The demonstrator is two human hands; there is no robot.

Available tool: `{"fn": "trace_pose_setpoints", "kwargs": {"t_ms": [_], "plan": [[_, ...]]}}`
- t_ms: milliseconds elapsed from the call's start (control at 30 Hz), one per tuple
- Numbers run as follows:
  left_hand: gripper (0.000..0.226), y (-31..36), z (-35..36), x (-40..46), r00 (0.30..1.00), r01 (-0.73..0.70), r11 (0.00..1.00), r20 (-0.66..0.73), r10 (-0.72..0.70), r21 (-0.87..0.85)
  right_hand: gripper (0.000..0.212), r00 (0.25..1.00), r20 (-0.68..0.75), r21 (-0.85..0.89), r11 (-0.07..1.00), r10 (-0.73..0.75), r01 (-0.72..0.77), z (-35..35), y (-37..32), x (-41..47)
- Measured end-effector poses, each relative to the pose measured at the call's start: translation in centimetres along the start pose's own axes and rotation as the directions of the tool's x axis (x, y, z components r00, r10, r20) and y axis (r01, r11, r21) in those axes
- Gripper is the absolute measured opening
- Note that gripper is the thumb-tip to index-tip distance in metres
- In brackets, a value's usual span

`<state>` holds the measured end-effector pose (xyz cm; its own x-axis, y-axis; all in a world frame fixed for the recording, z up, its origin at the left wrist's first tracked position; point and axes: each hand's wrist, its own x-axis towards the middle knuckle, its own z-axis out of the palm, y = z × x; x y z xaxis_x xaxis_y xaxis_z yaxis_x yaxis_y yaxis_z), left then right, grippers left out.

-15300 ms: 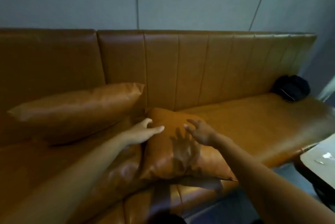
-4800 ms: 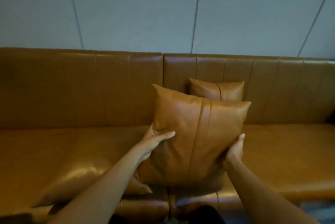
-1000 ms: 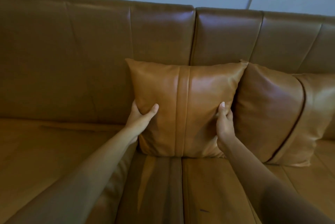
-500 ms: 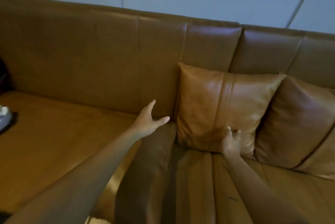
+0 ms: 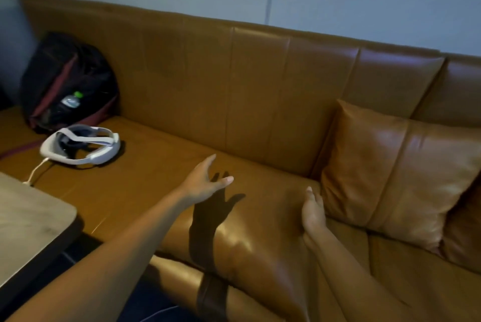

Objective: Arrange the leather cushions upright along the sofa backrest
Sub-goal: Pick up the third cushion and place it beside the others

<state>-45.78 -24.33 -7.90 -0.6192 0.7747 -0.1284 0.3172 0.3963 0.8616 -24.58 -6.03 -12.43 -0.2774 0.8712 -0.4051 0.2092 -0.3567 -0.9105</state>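
Observation:
A tan leather cushion (image 5: 390, 178) stands upright against the sofa backrest (image 5: 260, 87) at the right. A darker cushion (image 5: 463, 243) shows partly at the frame's right edge behind it. Another tan cushion (image 5: 255, 238) lies flat on the seat near the front edge. My left hand (image 5: 205, 181) hovers open over that flat cushion's far left side, casting a shadow on it. My right hand (image 5: 312, 213) is open, fingers up, just left of the upright cushion's lower corner and above the flat cushion. Neither hand holds anything.
A dark backpack (image 5: 65, 82) with a water bottle (image 5: 70, 101) in it leans in the sofa's left corner. A white headset (image 5: 80, 146) with a cable lies on the seat beside it. A table corner (image 5: 26, 217) juts in at the lower left.
Both hands have let go of the upright cushion, which stays against the backrest. My view has swung left, and my hands now sit over the flat cushion.

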Motion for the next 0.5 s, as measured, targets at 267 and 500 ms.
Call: {"fn": "trace_pose_setpoints", "kwargs": {"t_ms": [267, 500], "plan": [[0.092, -2.3, 0.8, -1.0, 0.998, -0.025, 1.000, 0.062, 0.025, -0.004, 0.063, 0.997, -0.029, -0.100, 0.993, -0.065, 0.062, 0.5, 0.5, -1.1], [0.097, -3.4, 4.2, -0.9, 0.981, -0.064, 0.784, 0.182, -0.063, 0.617, 0.100, 0.999, 0.027, -0.316, 0.948, -0.029, 0.036, -0.6, 5.2, -2.8]]}}
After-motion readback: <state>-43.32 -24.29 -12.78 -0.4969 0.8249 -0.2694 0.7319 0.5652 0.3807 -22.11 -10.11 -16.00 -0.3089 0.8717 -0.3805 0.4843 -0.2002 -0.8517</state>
